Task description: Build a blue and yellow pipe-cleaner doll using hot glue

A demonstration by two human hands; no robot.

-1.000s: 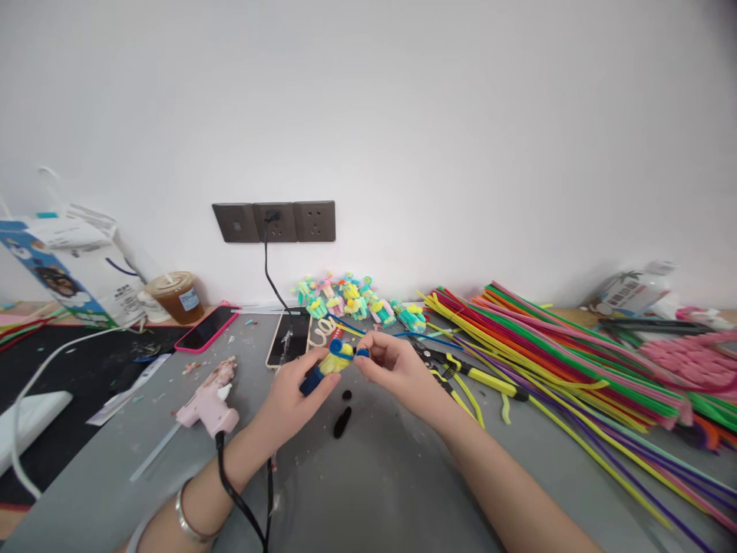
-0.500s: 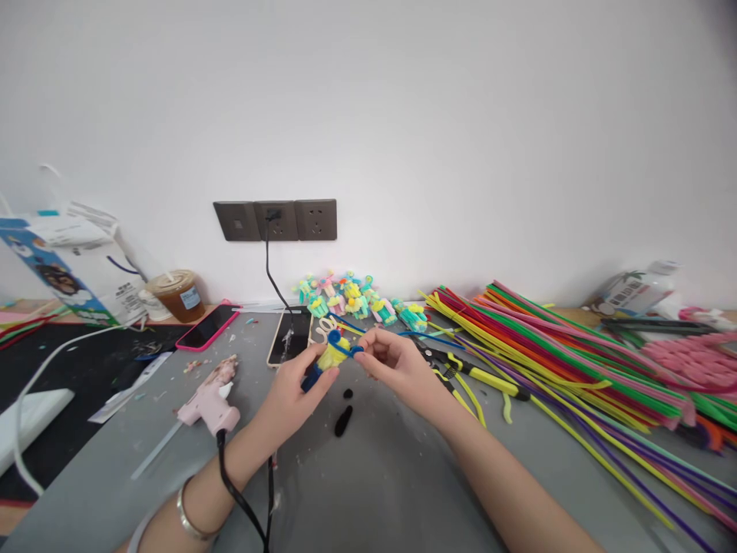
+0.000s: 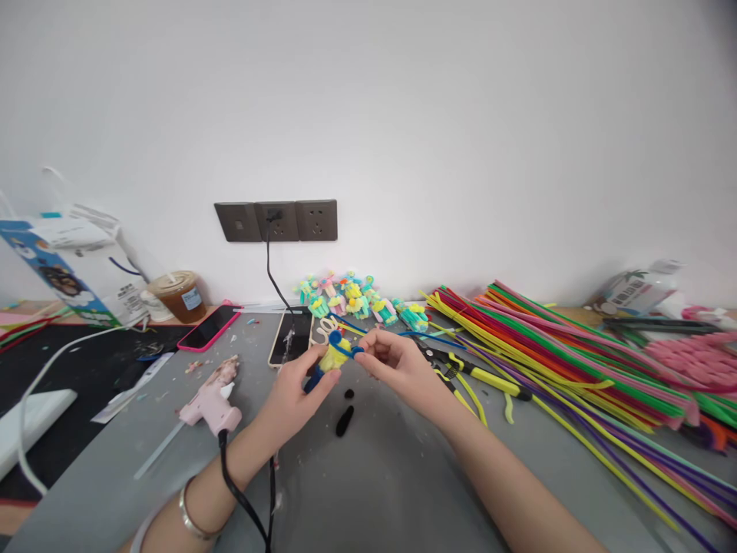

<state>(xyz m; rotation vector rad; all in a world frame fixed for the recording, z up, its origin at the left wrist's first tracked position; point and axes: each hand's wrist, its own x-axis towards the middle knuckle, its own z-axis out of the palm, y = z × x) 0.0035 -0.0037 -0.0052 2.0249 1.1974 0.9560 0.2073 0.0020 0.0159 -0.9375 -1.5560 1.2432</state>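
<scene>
Between my hands is a small yellow and blue pipe-cleaner figure (image 3: 332, 359). My left hand (image 3: 304, 384) is closed round its body, thumb in front and fingers behind. A curled end of blue pipe cleaner (image 3: 357, 351) sticks out from its right side, and my right hand (image 3: 397, 369) pinches that end between thumb and fingertips. On the table below lie a black fuzzy strip (image 3: 344, 422) and a small black piece (image 3: 348, 394). Just beyond the figure is a cream-coloured looped piece (image 3: 323, 330).
A pink glue gun (image 3: 213, 407) with a black cord lies left. Behind it are a pink-cased phone (image 3: 208, 329), a second phone (image 3: 288, 338) and a drink cup (image 3: 183, 298). Finished-looking figures (image 3: 357, 298) line the wall. Yellow-handled pliers (image 3: 489, 379) and bundled pipe cleaners (image 3: 553, 346) lie right.
Both hands keep almost the same hold on the figure and its blue end. The whole view has shifted very slightly; nothing else visibly moved.
</scene>
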